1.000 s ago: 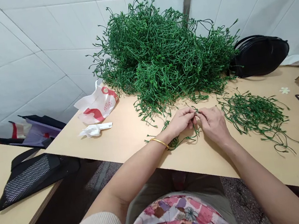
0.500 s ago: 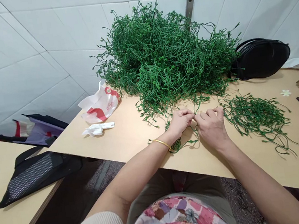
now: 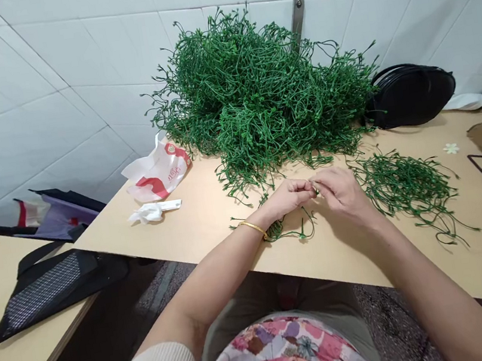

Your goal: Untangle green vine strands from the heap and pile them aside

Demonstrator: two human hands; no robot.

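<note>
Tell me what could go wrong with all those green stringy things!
The big green heap looks tangled, so pulling one strand might drag others along. The gold bracelet is close to the loose strands, so it could snag one. The bit of green between the left hand and right hand looks small, so it might slip.

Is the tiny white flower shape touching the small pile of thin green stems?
Apart: the head view shows a strip of pale tan tabletop between the tiny white flower shape and the small pile of thin green stems.
</note>
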